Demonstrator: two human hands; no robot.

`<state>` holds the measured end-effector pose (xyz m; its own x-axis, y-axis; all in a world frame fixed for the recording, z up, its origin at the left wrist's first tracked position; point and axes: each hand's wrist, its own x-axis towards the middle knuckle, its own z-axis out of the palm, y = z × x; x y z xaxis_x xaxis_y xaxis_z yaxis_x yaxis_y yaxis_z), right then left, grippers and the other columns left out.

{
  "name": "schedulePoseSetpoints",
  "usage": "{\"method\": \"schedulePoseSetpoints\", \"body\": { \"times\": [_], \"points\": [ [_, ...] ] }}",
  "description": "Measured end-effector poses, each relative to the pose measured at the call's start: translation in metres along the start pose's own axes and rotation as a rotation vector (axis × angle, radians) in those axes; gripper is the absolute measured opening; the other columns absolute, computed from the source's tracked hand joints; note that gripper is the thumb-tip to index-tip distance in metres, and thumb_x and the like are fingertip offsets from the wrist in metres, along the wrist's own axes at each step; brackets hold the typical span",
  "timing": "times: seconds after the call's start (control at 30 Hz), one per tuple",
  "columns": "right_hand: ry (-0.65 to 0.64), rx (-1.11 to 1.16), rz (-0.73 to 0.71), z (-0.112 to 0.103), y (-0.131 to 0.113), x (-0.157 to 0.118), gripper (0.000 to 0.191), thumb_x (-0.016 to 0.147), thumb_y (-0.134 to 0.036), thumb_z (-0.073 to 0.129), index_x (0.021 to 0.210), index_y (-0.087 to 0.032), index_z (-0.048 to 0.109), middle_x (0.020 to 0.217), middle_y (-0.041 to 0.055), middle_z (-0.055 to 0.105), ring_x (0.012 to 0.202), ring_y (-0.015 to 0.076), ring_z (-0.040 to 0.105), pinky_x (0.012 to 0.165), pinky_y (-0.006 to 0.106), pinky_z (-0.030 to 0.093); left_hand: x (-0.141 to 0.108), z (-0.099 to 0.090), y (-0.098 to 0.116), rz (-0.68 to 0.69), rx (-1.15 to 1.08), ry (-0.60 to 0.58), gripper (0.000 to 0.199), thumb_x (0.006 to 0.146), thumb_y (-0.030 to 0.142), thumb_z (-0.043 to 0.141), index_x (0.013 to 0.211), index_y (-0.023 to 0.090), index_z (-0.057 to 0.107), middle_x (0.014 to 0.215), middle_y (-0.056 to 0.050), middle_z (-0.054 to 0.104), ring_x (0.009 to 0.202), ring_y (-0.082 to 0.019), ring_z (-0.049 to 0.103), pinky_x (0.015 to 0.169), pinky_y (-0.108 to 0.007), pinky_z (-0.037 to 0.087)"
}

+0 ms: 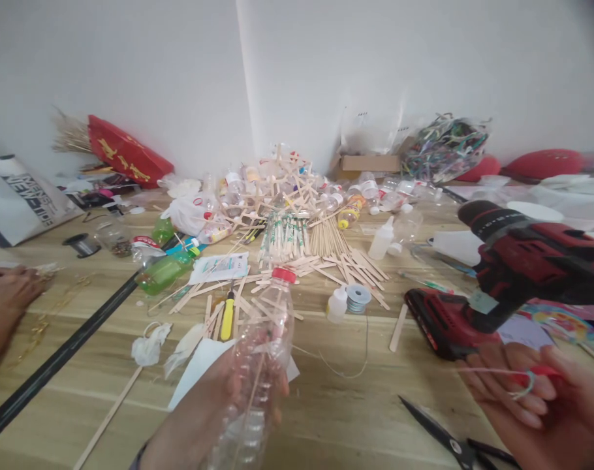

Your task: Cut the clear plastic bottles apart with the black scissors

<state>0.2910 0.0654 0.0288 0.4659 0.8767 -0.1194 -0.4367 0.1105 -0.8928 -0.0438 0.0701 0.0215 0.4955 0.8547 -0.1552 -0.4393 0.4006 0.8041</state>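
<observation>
My left hand [222, 377] is wrapped round a clear plastic bottle [267, 326] with a red cap, held tilted above the table. A thin pale strip shows through its wall; whether it lies inside or behind I cannot tell. At the lower right, my right hand [532, 391] is palm up with curled fingers, pinching a small red piece [544, 372] that has a pale string [493, 371] tied to it. Black scissors [444, 431] lie beside that hand. Just beyond it stands a red and black cordless drill [522, 274].
Another person's hand [13, 287] is at the left edge. A black rod [66, 352] crosses the left side. Beyond the bottle lie a yellow-handled screwdriver [227, 316], many wooden sticks [360, 271], a wire spool [358, 297] and a green bottle [164, 273].
</observation>
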Motion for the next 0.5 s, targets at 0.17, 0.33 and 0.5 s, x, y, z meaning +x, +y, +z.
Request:
{"method": "schedulePoseSetpoints", "body": {
  "times": [0.17,0.33,0.5],
  "points": [
    [-0.236,-0.106,0.124,0.012,0.014,-0.019,0.058,0.071,-0.065,0.081,0.053,-0.020,0.048,0.050,-0.0039,0.037,0.044,0.0105,0.032,0.041,0.022,0.037,0.000,0.006,-0.001,-0.038,-0.017,0.022,0.071,0.061,0.060,0.088,0.120,0.025,0.068,0.087,-0.005,0.078,0.063,-0.017,0.070,0.059,-0.025,0.051],
    [-0.397,-0.262,0.163,0.019,0.029,-0.036,0.061,0.081,-0.077,0.066,0.059,-0.019,0.059,0.052,-0.0006,0.042,0.054,0.0141,0.040,0.057,0.027,0.041,0.000,0.001,-0.006,-0.093,-0.068,0.020,0.070,0.066,0.056,0.087,0.124,0.023,0.064,0.090,-0.007,0.076,0.064,-0.018,0.069,0.060,-0.026,0.050],
    [-0.739,-0.324,0.292,0.030,0.034,-0.047,0.055,0.082,-0.074,0.067,0.074,-0.019,0.063,0.062,0.0001,0.052,0.062,0.0155,0.052,0.064,0.029,0.045,0.004,-0.004,-0.022,-0.132,-0.107,-0.040,0.067,0.067,0.052,0.088,0.124,0.027,0.066,0.095,-0.005,0.075,0.075,-0.018,0.070,0.070,-0.030,0.054]
  ]
}}
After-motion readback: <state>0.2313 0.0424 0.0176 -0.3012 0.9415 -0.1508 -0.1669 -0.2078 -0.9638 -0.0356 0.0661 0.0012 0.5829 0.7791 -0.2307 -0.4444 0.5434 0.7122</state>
